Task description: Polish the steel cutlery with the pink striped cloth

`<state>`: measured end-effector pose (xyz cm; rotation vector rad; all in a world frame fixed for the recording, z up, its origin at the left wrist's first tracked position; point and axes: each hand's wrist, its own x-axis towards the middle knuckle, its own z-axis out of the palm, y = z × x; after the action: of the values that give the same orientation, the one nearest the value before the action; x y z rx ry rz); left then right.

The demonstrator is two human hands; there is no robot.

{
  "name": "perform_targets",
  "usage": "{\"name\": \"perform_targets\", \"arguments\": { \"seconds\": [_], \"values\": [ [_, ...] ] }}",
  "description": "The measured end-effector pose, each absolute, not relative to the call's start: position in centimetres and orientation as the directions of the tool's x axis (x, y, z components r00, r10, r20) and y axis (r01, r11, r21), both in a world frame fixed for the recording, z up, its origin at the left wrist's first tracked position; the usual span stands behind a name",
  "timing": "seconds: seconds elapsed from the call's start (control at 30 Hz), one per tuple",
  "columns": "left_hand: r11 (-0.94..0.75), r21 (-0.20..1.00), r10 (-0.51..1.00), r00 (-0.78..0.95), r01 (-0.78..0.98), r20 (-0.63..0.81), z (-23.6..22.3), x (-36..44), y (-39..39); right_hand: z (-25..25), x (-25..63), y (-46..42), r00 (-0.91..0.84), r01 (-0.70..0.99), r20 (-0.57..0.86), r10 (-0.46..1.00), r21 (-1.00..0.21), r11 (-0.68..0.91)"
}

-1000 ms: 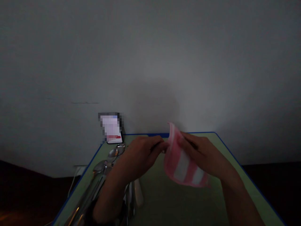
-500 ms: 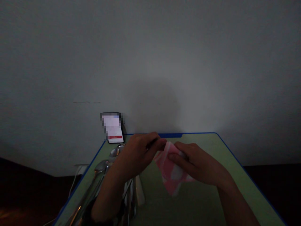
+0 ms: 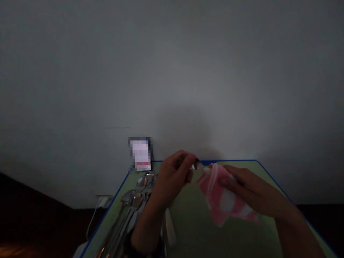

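My left hand (image 3: 178,172) is closed on the metal end of a utensil (image 3: 198,165), whose exact kind is hidden by the fingers. The utensil's pale part runs into a pink-and-white checked cloth (image 3: 228,200). My right hand (image 3: 248,186) is closed around that cloth, thumb on the near side, and the cloth's lower corners hang loose. Both hands are above the green tabletop (image 3: 204,240). Under and beside my left forearm lie several metal spoons (image 3: 128,197), partly covered by the arm.
A lit phone (image 3: 141,156) leans against the grey wall (image 3: 182,71) at the table's back left corner. A pale-handled utensil (image 3: 170,227) lies right of the spoons. A white cable (image 3: 92,218) hangs beyond the left edge.
My hands have moved apart, the right one going rightward with the cloth. The utensil now shows between them. The whole view has shifted somewhat, with the table appearing lower and further right.
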<state>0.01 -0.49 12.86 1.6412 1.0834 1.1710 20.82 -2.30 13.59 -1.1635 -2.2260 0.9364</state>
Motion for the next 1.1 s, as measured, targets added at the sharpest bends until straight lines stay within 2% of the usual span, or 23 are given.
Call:
{"name": "perform_targets", "arguments": {
  "seconds": [0.03,0.1,0.3,0.47,0.63,0.83,0.97,1.1],
  "values": [
    [-0.234,0.971,0.948,0.231,0.047,0.217,12.4,0.6,-0.4,13.5,20.9,-2.4,-0.516,0.526,0.089,0.852,-0.752,0.397],
    [-0.151,0.986,0.94,0.299,-0.068,0.164,11.5,1.5,-0.2,13.2,20.8,-2.5,-0.473,0.527,0.11,0.874,-0.759,0.382],
    [-0.191,0.982,0.959,0.213,-0.004,0.187,10.5,0.8,0.5,12.7,20.1,-2.2,-0.474,0.577,0.089,0.876,-0.721,0.385],
    [-0.261,0.965,0.952,0.159,-0.024,0.261,10.6,0.7,0.6,12.6,20.0,-2.1,-0.469,0.593,0.105,0.877,-0.699,0.401],
    [-0.259,0.965,0.875,0.412,-0.047,0.255,10.6,1.1,0.1,12.8,19.3,-2.6,-0.52,0.519,0.148,0.841,-0.728,0.449],
    [-0.358,0.929,0.87,0.394,0.092,0.296,10.6,0.7,-0.9,12.9,19.4,-3.5,-0.5,0.611,0.085,0.862,-0.67,0.421],
    [-0.452,0.857,0.869,0.338,0.248,0.361,11.7,0.5,-1.8,12.9,20.9,-3.9,-0.513,0.626,0.088,0.854,-0.642,0.443],
    [-0.443,0.784,0.896,0.234,0.434,0.377,12.6,0.0,-3.3,12.5,22.7,-3.8,-0.315,0.717,0.197,0.928,-0.591,0.369]
  ]
}}
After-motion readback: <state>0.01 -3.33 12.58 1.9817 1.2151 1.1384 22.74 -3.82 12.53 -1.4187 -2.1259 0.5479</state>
